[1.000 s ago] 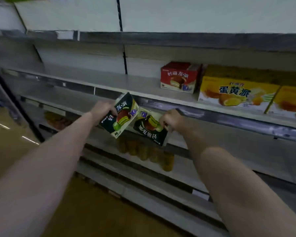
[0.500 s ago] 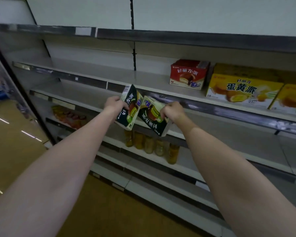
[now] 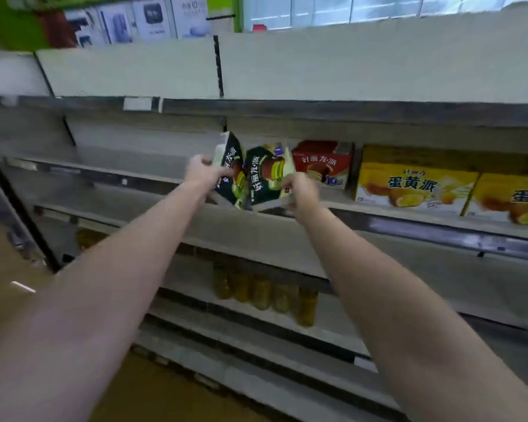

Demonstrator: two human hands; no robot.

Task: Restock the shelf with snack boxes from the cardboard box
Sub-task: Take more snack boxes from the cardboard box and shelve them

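From the head camera, my only view, I see both arms stretched to the shelf [image 3: 333,205]. My left hand [image 3: 202,173] grips a dark green box [image 3: 230,175], fingers curled on its left edge; the box is tilted and its lower corner is at the shelf's front edge. My right hand [image 3: 299,190] pinches a second green box [image 3: 267,175] at its lower right corner. This one is also tilted, just beside the first and close to the red box [image 3: 323,162] that already stands on the shelf. Right of the red box stand two yellow boxes [image 3: 415,184].

I judge the task as in the middle: three boxes are placed, two more are arriving but neither stands flat yet. The whole left part of this shelf is bare, so much space is left to fill. The cardboard box is not in view, so I cannot tell how many snack boxes remain. On a lower shelf I see some bottles [image 3: 262,290].
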